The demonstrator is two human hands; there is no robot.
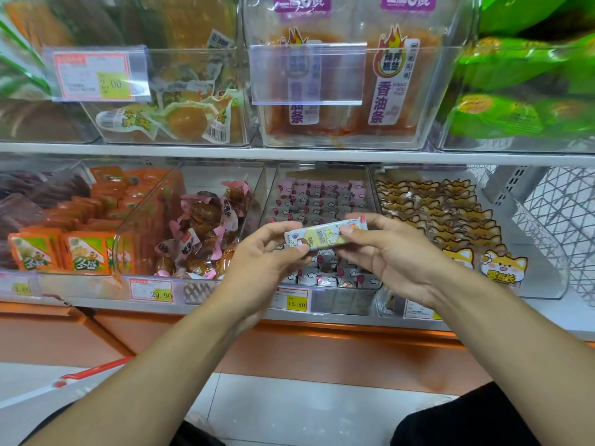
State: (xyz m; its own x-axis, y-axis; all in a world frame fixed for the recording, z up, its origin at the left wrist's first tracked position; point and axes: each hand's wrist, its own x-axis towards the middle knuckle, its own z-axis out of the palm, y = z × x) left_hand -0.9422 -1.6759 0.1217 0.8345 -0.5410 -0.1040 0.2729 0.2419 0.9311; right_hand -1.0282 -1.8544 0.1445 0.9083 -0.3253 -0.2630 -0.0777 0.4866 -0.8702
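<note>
Shop shelving fills the view, two white shelves (289, 154) lined with clear bins of wrapped snacks. Both hands meet in front of the lower shelf and hold one small snack bar (325, 235), pale yellow and white, lying roughly level with its right end a little higher. The left hand (267, 262) pinches the bar's left end between thumb and fingertips; the right hand (391, 252) pinches the right end the same way, its thumb lying across the wrapper's front. The bar hangs just in front of the middle bin (322, 201), which holds small pink and white packets; whether the bar touches that bin's rim is hard to tell from this angle.

Left of that bin sits one of brown snacks in pink-edged wrappers (206, 233), and further left stand orange packs (85, 255). To the right lie packets printed with a cartoon dog (504, 267). Yellow price tags (162, 294) hang along the lower shelf's edge. On the upper shelf a bin holds red spicy strips (383, 88), with green bags (521, 114) to its right. A red handle (93, 371) shows low on the left.
</note>
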